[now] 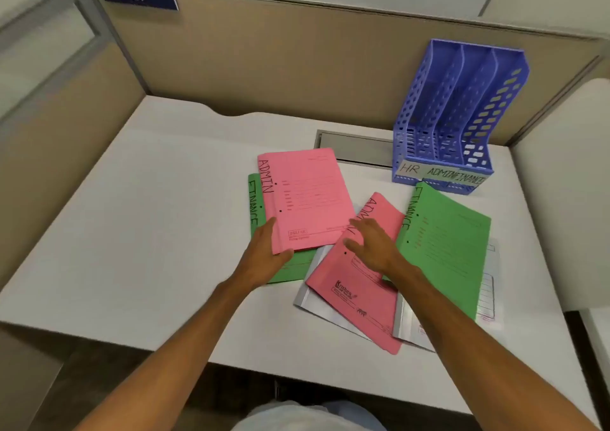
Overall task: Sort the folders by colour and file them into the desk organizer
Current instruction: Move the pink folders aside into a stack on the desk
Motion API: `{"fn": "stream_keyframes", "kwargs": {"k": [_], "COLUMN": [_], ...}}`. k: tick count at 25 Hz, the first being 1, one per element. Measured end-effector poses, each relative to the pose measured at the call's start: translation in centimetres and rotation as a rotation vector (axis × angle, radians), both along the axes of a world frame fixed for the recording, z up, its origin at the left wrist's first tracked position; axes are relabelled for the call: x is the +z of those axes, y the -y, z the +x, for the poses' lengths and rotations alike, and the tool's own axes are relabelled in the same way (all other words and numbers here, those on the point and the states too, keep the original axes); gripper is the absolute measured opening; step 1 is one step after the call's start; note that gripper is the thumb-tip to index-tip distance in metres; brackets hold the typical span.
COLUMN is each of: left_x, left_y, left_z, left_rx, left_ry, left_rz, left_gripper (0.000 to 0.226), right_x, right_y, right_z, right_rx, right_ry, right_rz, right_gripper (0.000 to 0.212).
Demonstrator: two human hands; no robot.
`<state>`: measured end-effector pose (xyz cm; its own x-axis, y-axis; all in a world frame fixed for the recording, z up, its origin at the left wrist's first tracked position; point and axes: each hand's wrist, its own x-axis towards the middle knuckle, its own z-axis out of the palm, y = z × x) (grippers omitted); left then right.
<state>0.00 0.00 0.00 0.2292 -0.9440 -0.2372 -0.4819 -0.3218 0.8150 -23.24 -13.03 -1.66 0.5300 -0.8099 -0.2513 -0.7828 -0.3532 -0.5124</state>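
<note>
On the desk (132, 216), left hand (264, 252) gripping pink folder (307, 196).

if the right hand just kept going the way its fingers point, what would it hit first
The right hand points up and left, hovering over a pink ADMIN folder. Going straight on, it would probably first meet the other pink ADMIN folder held by the left hand, though height is unclear.

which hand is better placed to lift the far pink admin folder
Left. The left hand already grips the near corner of that pink folder, thumb on top. The right hand hovers open over the other pink folder.
</note>
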Motion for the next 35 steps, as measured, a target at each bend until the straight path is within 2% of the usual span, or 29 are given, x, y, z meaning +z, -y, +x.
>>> {"fn": "stream_keyframes", "kwargs": {"k": [4, 9, 14, 18, 21, 24, 27, 29, 32, 35], "left_x": [-1.4, -3.6, -5.3, -6.9, -7.8, -8.0, -7.8, -7.7, -7.4, -6.2], "left_y": [0.4, 1.7, 4.2, 6.2, 7.5, 8.5, 9.1, 9.6, 10.3, 10.8], "left_z": [-0.2, 0.2, 0.9, 1.7, 2.4, 3.1, 3.2, 3.1, 3.2, 4.0], "left_rx": [0.117, 0.258, 0.325, 0.372, 0.492, 0.613, 0.544, 0.494, 0.446, 0.463], "left_ry": [-0.125, -0.181, -0.241, -0.268, -0.345, -0.535, -0.452, -0.358, -0.327, -0.353], "left_rz": [0.153, 0.329, 0.392, 0.468, 0.476, 0.490, 0.455, 0.441, 0.449, 0.447], "left_gripper": [0.082, 0.091, 0.079, 0.061, 0.051, 0.055, 0.065, 0.063, 0.038, 0.043], "right_x": [-1.6, -3.1, -5.2, -6.4, -7.0, -7.3, -7.5, -7.5, -7.4, -7.1], "right_y": [2.0, 5.4, 8.0, 9.3, 10.1, 11.0, 11.9, 12.5, 12.9, 12.8], "right_z": [1.0, 2.6, 3.9, 4.7, 5.3, 6.0, 6.3, 6.2, 6.2, 6.5], "right_rx": [0.107, 0.127, 0.035, -0.044, -0.092, -0.186, -0.276, -0.328, -0.355, -0.367], "right_ry": [-0.062, -0.183, -0.310, -0.366, -0.406, -0.377, -0.318, -0.276, -0.206, -0.054], "right_rz": [0.089, 0.067, 0.112, 0.106, 0.127, 0.212, 0.262, 0.287, 0.304, 0.372], "right_gripper": [0.050, 0.043, 0.055, 0.056, 0.060, 0.071, 0.074, 0.071, 0.063, 0.041]}}
